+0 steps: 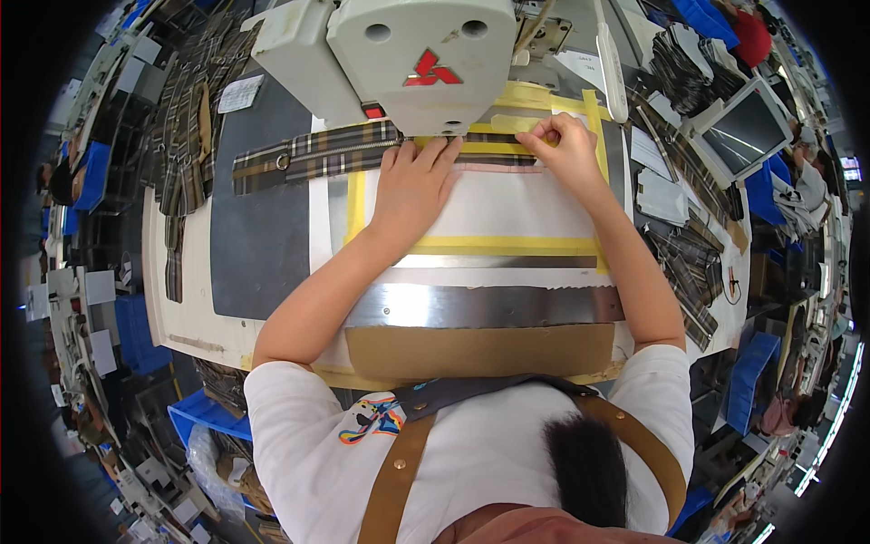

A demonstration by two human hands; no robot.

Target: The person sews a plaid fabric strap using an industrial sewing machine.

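A long plaid fabric strip (317, 150) with a zipper and a metal ring lies across the work plate, running under the head of a large pale sewing machine (362, 68). My left hand (415, 186) rests palm down on the strip just below the machine head, fingers stretched out and touching the cloth. At the strip's right end, my right hand (569, 150) pinches with thumb and forefinger beside the yellow tape; what lies between the fingertips is too small to make out. Beneath both hands is a white sheet (517, 204) edged with yellow tape (507, 245).
Plaid pieces (186, 118) are heaped at the left, past a dark grey mat (258, 236). More plaid pieces (680, 263), papers (662, 195) and a small monitor (743, 131) stand at the right. A metal bar (480, 305) and brown cardboard (480, 351) line the near edge.
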